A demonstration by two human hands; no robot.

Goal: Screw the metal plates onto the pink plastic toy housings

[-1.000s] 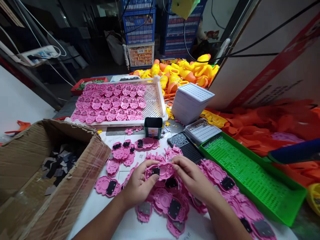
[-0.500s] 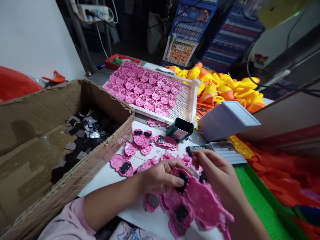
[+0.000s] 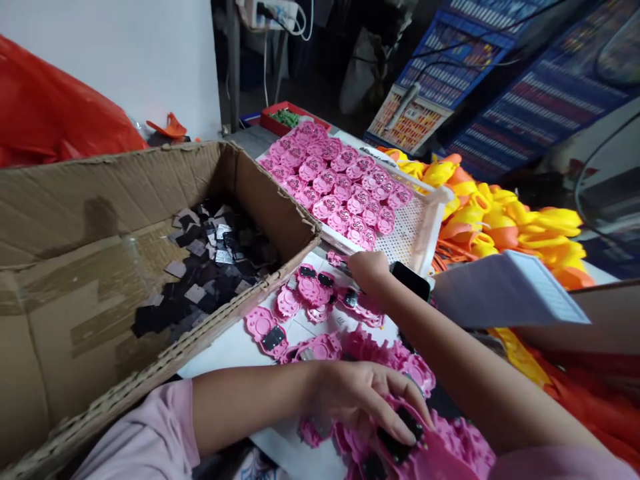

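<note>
My left hand [image 3: 373, 400] is wrapped round a pink plastic part [image 3: 440, 457] with a black square piece [image 3: 400, 437] set in it, low at the centre right. My right hand [image 3: 369, 268] is stretched forward to small pink pieces [image 3: 336, 259] at the near edge of the white tray, its fingers closed and mostly hidden behind its back; what it holds cannot be made out. Several pink parts with dark squares, such as one at the left [image 3: 261, 323], lie on the white sheet [image 3: 220, 357] between the hands and the box.
A cardboard box [image 3: 75, 233] with black and grey squares stands at the left. A white tray [image 3: 433, 223] carries rows of pink parts. Behind my right hand is a dark green container [image 3: 411, 280]. Right of it are a pale bin [image 3: 505, 293] and yellow-orange items [image 3: 500, 217].
My right hand has moved forward and left, away from the pink part, to the small pieces by the tray. My left hand still holds the part, now lower. The view has shifted.
</note>
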